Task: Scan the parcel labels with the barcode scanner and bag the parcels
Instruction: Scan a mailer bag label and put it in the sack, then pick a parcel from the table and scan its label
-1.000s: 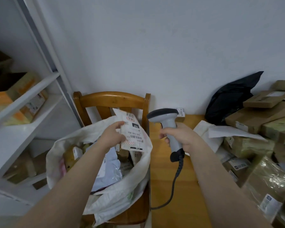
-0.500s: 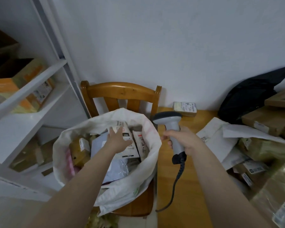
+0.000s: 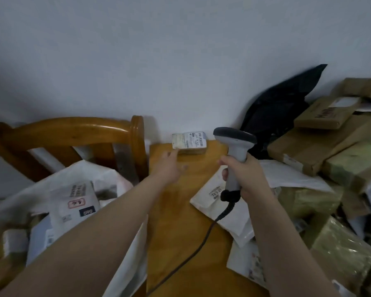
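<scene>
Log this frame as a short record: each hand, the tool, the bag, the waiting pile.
left hand: fingers straight, reaching toward small labelled parcel at the wall; contact unclear
right hand: grips barcode scanner, upright over wooden table
bag: white sack on wooden chair, parcels inside
pile: cardboard parcels at right

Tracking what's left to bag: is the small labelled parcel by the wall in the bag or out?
Out: the small parcel lies label-up at the far end of the table; the left hand is at its corner.
</scene>
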